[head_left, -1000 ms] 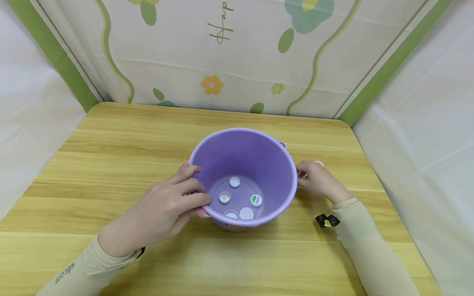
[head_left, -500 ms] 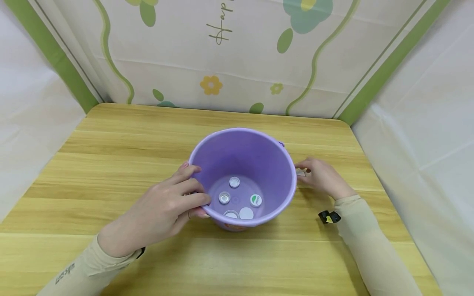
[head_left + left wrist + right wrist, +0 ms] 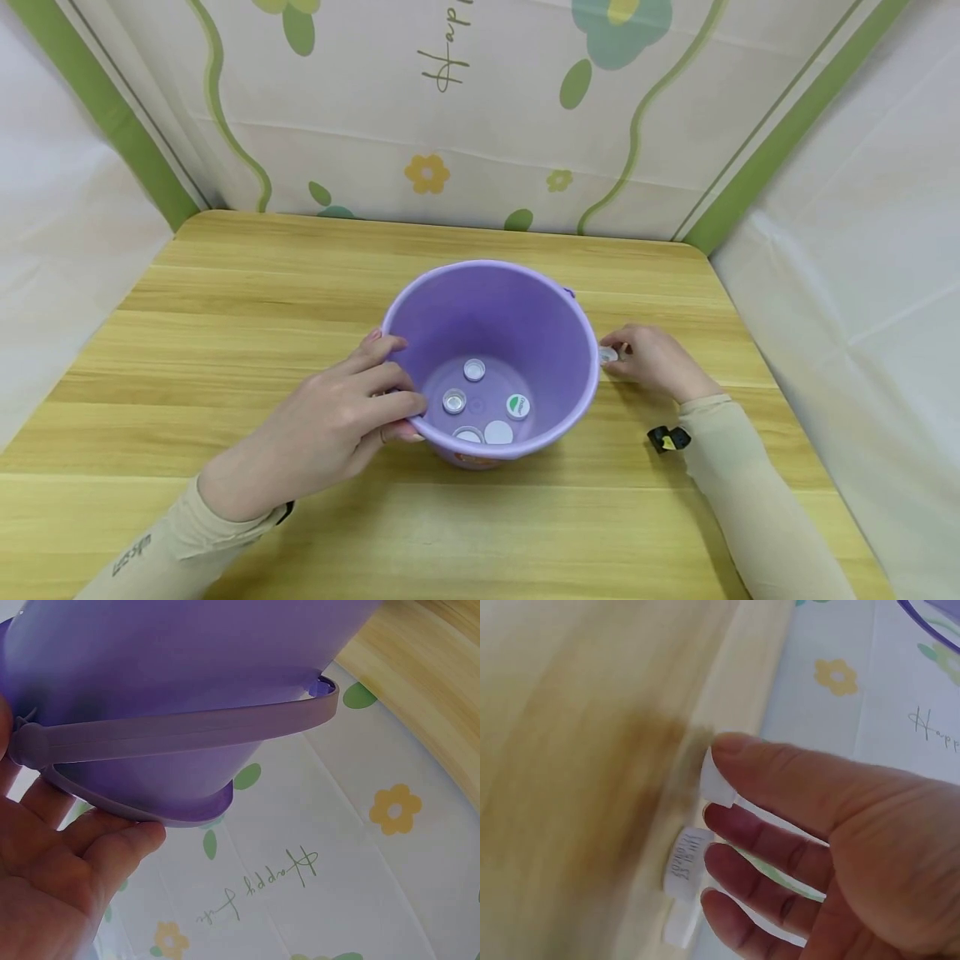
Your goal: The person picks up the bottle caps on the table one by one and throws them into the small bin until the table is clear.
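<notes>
A purple bucket (image 3: 495,308) stands on the table, its mouth tipped toward the head camera. Several bottle caps lie on its floor, among them a green-and-white cap (image 3: 517,407) and a plain white cap (image 3: 498,432). My left hand (image 3: 337,417) holds the bucket's near-left rim, fingers over the edge. The left wrist view shows the bucket's handle (image 3: 187,735) hanging down its side. Just right of the bucket, my right hand (image 3: 660,362) pinches a white bottle cap (image 3: 717,780) between thumb and fingers. Beside those fingers is a white cap with printed digits (image 3: 688,862).
Another white cap (image 3: 680,922) lies beside the printed one in the right wrist view. The wooden table (image 3: 247,333) ends at a floral cloth backdrop (image 3: 510,108). White sheets (image 3: 862,250) flank both sides.
My right hand has shifted slightly right, away from the bucket wall, and the white cap in its fingers has come into sight. The left hand and bucket stay in place.
</notes>
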`<state>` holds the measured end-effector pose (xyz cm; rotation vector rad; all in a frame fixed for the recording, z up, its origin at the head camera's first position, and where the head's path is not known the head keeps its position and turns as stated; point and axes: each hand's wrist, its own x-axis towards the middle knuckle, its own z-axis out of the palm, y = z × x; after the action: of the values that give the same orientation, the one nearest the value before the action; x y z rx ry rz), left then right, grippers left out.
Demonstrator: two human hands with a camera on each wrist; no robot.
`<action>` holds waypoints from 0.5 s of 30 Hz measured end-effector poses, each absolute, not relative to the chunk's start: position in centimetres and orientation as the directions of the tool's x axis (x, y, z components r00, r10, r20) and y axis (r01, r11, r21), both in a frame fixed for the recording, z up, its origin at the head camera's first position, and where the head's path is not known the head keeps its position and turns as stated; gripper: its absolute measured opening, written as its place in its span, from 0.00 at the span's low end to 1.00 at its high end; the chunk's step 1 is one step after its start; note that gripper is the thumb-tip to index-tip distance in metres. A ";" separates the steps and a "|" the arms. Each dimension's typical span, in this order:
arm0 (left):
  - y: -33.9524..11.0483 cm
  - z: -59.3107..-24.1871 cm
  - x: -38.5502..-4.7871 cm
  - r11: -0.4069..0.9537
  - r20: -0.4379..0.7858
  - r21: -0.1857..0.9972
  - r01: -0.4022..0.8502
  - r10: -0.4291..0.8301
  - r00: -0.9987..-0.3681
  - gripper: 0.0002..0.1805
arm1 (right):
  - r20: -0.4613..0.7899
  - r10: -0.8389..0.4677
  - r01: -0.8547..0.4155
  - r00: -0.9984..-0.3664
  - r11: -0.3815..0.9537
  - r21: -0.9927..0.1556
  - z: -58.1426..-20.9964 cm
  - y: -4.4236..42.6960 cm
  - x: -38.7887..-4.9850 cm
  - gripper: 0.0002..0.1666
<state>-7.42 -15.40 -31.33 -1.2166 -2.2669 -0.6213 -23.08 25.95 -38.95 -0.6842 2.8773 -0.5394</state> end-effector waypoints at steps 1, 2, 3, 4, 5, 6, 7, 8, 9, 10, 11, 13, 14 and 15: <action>-15.4 -31.3 -7.4 0.499 0.610 0.160 0.852 0.629 -0.483 0.22 | -0.052 -0.452 -0.402 -0.891 0.836 -0.374 -38.7 26.0 -23.0 0.17; -15.4 -31.3 -7.4 0.499 0.610 0.160 0.852 0.628 -0.483 0.22 | -0.049 -0.449 -0.401 -0.892 0.837 -0.373 -38.5 26.0 -23.0 0.18; -15.4 -31.4 -7.4 0.499 0.610 0.160 0.851 0.628 -0.483 0.22 | -0.044 -0.446 -0.399 -0.894 0.838 -0.372 -38.2 26.1 -23.0 0.18; -15.4 -31.4 -7.4 0.499 0.610 0.161 0.851 0.628 -0.484 0.22 | -0.038 -0.444 -0.399 -0.895 0.837 -0.374 -37.9 26.2 -23.0 0.19; -15.4 -31.4 -7.4 0.499 0.610 0.161 0.852 0.628 -0.483 0.22 | -0.024 -0.446 -0.406 -0.895 0.834 -0.374 -37.4 26.2 -23.0 0.20; -15.4 -31.4 -7.4 0.498 0.610 0.162 0.852 0.628 -0.483 0.21 | -0.012 -0.448 -0.412 -0.894 0.830 -0.376 -37.0 26.2 -22.9 0.20; -15.4 -31.4 -7.4 0.497 0.611 0.162 0.852 0.628 -0.483 0.21 | -0.001 -0.449 -0.417 -0.893 0.829 -0.373 -36.5 26.2 -22.9 0.20; -15.4 -31.3 -7.4 0.497 0.612 0.162 0.853 0.628 -0.482 0.21 | 0.013 -0.452 -0.423 -0.892 0.825 -0.374 -35.9 26.2 -22.8 0.20; -15.4 -31.3 -7.4 0.496 0.612 0.162 0.853 0.628 -0.481 0.21 | 0.023 -0.450 -0.425 -0.893 0.824 -0.376 -35.3 26.2 -22.7 0.20; -15.4 -31.3 -7.4 0.495 0.614 0.161 0.854 0.627 -0.479 0.21 | 0.035 -0.450 -0.428 -0.893 0.821 -0.378 -34.7 26.1 -22.6 0.19; -15.4 -31.3 -7.4 0.493 0.615 0.160 0.855 0.628 -0.477 0.21 | 0.049 -0.450 -0.434 -0.892 0.818 -0.377 -34.1 26.0 -22.4 0.19; -15.4 -31.3 -7.4 0.492 0.617 0.158 0.856 0.628 -0.475 0.21 | 0.089 -0.450 -0.449 -0.889 0.812 -0.373 -32.8 25.7 -22.0 0.18; -15.4 -31.3 -7.4 0.491 0.618 0.158 0.857 0.628 -0.473 0.21 | 0.111 -0.446 -0.453 -0.888 0.809 -0.375 -32.2 25.6 -21.8 0.18; -15.4 -31.3 -7.4 0.490 0.618 0.158 0.857 0.628 -0.473 0.21 | 0.138 -0.445 -0.462 -0.885 0.803 -0.376 -31.6 25.4 -21.6 0.18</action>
<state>-7.43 -15.40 -31.35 -1.2237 -2.2523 -0.6284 -21.56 25.44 -31.57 -0.7614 3.0230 -0.6482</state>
